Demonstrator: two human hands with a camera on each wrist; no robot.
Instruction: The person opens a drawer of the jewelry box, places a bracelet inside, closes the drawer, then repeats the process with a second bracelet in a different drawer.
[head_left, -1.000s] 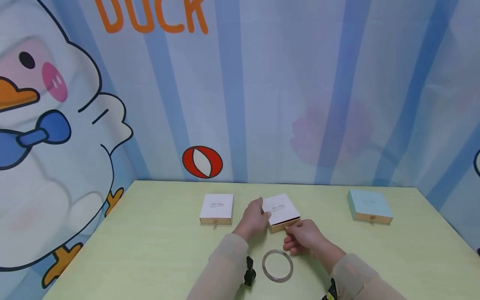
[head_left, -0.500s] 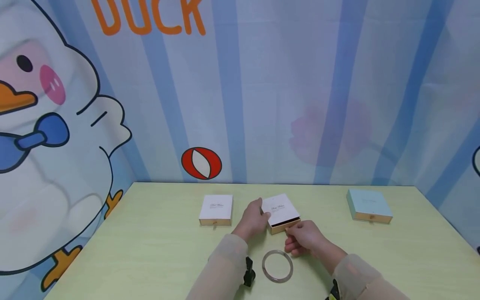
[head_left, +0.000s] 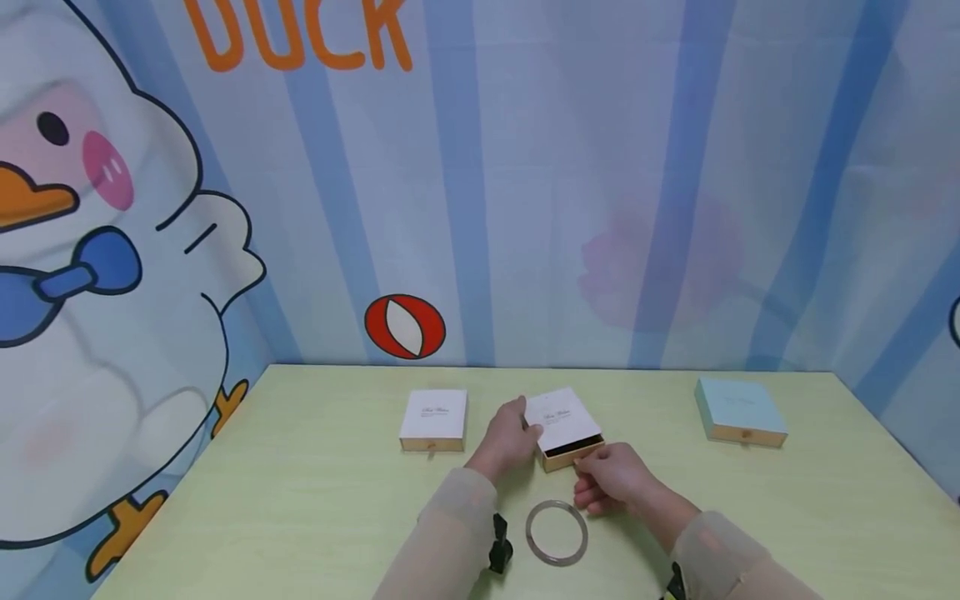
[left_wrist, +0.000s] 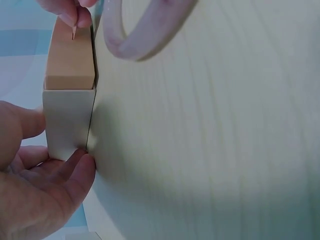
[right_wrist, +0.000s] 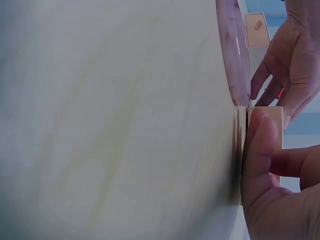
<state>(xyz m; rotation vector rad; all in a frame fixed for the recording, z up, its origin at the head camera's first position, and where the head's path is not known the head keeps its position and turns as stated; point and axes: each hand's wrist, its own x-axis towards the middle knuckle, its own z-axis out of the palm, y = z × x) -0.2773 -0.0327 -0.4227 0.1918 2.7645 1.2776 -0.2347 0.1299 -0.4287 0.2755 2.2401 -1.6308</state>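
A small white drawer box (head_left: pixel 562 415) with printed script on its lid sits at the middle of the table, turned slightly. My left hand (head_left: pixel 507 439) grips its outer sleeve from the left side, thumb on top, fingers along the side. With thumb and finger my right hand (head_left: pixel 617 472) pinches the small pull tab (left_wrist: pixel 74 33) on the front of the tan drawer (left_wrist: pixel 70 57). The drawer stands a little way out of the sleeve, a dark gap showing at its top. A greyish, glossy bangle (head_left: pixel 557 562) lies flat on the table in front of the box, between my forearms.
To the left stands another white drawer box (head_left: pixel 433 414), closed. A pale blue drawer box (head_left: pixel 741 405) is at the right. Behind the pale green table (head_left: pixel 300 500) hangs a blue striped backdrop (head_left: pixel 525 167) with a cartoon duck.
My right hand has moved slightly toward me and to the right, drawing the drawer further out, so the dark gap has widened. My left hand keeps its hold on the sleeve.
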